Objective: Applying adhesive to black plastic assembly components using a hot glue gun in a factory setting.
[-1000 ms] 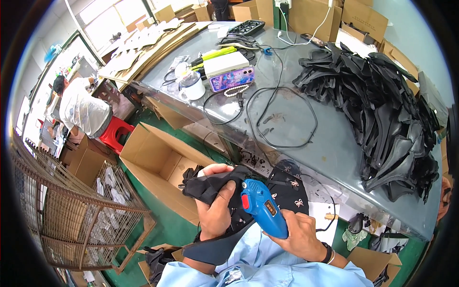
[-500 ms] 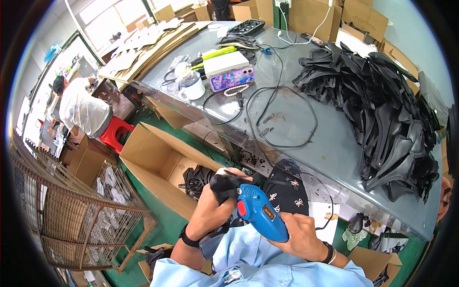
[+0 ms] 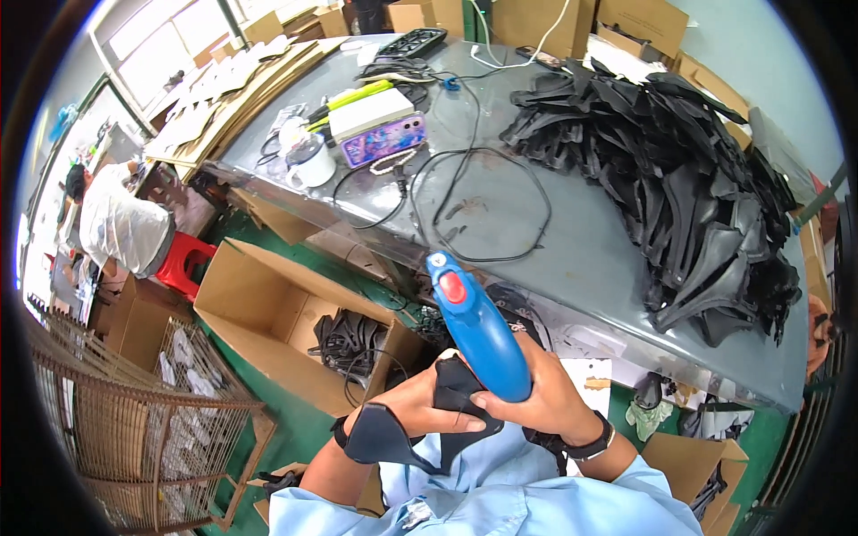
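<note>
In front of my body, my left hand (image 3: 407, 404) is closed on a limp, shaped black piece (image 3: 382, 436), whose wide end hangs over the wrist. Wrapped in my right hand (image 3: 547, 393) is a blue handheld power tool (image 3: 492, 344) with a red button; its narrow nose points up and away toward the table. The right thumb lies close against the black piece, and whether it grips it too I cannot tell. Fingers hide the lower end of the tool. On the grey table (image 3: 581, 259) at the right lies a big heap of similar black pieces (image 3: 688, 205).
An open cardboard box (image 3: 259, 290) with black pieces stands left of my hands. A looped black cord (image 3: 545, 219), a phone (image 3: 384, 141) and a white mug (image 3: 311, 163) lie on the table. Left are a wire cage (image 3: 116, 429) and a seated person (image 3: 125, 219).
The blue tool has swung from pointing left at the black piece to pointing up and away. My left hand has lowered, and the black piece now hangs spread out below it.
</note>
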Motion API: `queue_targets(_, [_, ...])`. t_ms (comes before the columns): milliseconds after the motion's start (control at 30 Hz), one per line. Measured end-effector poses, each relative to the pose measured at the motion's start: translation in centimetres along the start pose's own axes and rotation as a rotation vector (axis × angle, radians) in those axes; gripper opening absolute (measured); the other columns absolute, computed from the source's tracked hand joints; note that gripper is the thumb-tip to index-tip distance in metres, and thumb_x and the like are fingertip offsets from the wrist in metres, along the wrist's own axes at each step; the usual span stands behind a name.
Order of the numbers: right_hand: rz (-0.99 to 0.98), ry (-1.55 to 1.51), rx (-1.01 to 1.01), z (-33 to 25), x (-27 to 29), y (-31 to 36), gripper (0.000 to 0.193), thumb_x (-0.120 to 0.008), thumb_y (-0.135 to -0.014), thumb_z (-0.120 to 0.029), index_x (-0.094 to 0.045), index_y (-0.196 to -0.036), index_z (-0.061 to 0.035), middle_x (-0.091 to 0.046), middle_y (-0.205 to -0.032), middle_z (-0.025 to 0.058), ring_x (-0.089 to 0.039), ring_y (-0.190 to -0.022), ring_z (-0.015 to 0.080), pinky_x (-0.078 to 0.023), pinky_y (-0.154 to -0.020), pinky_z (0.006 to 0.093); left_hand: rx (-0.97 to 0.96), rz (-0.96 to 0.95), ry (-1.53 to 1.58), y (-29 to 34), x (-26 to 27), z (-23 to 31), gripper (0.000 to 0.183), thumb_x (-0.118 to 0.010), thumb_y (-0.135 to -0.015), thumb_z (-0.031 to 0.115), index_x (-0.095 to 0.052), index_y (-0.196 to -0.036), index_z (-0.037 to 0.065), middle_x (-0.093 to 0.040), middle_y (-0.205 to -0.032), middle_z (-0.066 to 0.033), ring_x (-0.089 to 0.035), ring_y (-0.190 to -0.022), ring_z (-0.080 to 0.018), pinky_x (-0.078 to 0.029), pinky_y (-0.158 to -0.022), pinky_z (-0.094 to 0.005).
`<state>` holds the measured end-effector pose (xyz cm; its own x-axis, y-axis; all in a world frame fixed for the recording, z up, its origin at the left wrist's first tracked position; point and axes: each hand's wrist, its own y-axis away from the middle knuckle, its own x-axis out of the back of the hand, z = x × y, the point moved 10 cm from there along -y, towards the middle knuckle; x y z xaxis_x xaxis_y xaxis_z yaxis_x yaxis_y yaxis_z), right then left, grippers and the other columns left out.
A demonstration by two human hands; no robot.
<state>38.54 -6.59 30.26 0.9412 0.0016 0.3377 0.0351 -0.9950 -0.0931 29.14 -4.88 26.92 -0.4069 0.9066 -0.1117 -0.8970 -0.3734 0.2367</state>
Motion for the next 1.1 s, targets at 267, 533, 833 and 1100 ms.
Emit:
queue_targets(267, [0.131,-0.111,-0.117,1.2,2.0,0.6,0.049,-0.074,-0.073,-0.022,-0.048,-0.110,-0.0021,-0.063,-0.082,0.0125,-0.066,-0.074,0.0219,-0.049,-0.069,0.0331,-0.513,0.685,-0.846,2.6,1.9,5.9,0.026,-0.074,-0.077,0.015,-0.052,-0.079,0.003,-0.058,-0.073,-0.0102,-0.060,-0.058,-0.0191,-0.048,-0.052,-0.0285])
queue_targets(533, [0.112,-0.290,-0.154,1.7,1.3,0.6,0.047,-0.074,-0.073,-0.018,-0.048,-0.109,-0.0031,-0.058,-0.081,0.0062,-0.058,-0.074,0.0140,-0.046,-0.070,0.0280,-0.256,1.021,-0.045,4.7,4.8,1.6,0.011,-0.055,-0.090,0.009,-0.057,-0.084,0.000,-0.061,-0.071,-0.0066,-0.058,-0.062,-0.0117,-0.046,-0.059,-0.0252])
queue_targets(833, [0.413,-0.483,-0.234,2.6,3.1,0.3,0.051,-0.076,-0.070,-0.009,-0.048,-0.113,-0.0030,-0.056,-0.090,0.0021,-0.054,-0.080,0.0089,-0.046,-0.073,0.0246,-0.168,0.691,-0.149,0.7,0.5,-7.5,0.041,-0.060,-0.087,0.013,-0.043,-0.124,0.004,-0.054,-0.109,-0.0111,-0.054,-0.101,-0.0172,-0.043,-0.089,-0.0327])
queue_targets(1100, [0.305,-0.052,-0.057,0.4,1.9,1.1,0.058,-0.080,-0.071,-0.031,-0.047,-0.106,0.0021,-0.066,-0.073,0.0115,-0.067,-0.065,0.0225,-0.052,-0.060,0.0313,-0.737,0.821,0.695,2.7,4.1,2.1,0.037,-0.043,-0.096,0.037,-0.047,-0.119,0.008,-0.050,-0.124,-0.0142,-0.049,-0.116,-0.0252,-0.036,-0.102,-0.0412])
